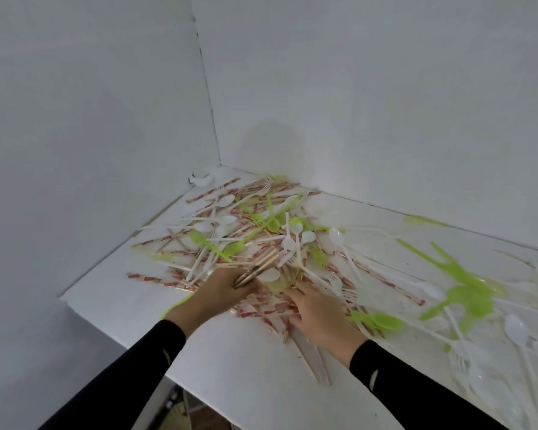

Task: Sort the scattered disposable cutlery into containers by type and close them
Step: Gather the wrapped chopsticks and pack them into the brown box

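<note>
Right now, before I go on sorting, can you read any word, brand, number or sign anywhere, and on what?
Nothing readable.
Paper chopstick wrappers: red print, too blurred to read.
Bare chopsticks held in the left hand: small dark-green mark, too small to read.

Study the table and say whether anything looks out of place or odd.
Yes: paper-wrapped chopsticks, white spoons, green spoons and forks lie crossed in one unsorted heap in the table corner, spilling rightward. No container shows.
</note>
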A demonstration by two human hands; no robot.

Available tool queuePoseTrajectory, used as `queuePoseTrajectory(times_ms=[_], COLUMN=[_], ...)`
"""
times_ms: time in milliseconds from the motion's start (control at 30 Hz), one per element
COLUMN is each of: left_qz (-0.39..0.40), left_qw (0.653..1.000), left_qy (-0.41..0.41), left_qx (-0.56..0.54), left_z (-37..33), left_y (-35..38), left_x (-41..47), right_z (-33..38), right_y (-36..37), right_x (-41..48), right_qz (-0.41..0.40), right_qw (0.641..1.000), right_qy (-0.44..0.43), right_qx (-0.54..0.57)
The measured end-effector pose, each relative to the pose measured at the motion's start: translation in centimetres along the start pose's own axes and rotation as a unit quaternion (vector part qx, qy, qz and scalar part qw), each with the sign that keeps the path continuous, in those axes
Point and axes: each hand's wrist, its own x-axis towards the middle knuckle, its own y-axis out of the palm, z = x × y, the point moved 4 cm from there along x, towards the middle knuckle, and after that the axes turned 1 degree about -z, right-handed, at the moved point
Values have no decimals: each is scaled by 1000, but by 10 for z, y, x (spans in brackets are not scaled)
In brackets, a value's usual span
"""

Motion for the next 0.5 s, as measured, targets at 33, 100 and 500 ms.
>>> queuePoseTrajectory(times_ms=[33,100,500], left_qz=[-3,-35,-17], left_qw=[1000,998,991], left_qy=[4,23,20], left_qx=[20,56,133], left_z=[2,5,-41], left_y=[2,6,58], left_x=[-1,1,19], right_z=[-1,-2,-44], right_y=[0,-1,-10], right_x=[0,-1,-38], right_qz=[5,13,61], right_qw=[1000,999,993], right_qy=[4,0,11], right_qx=[-4,-34,-96])
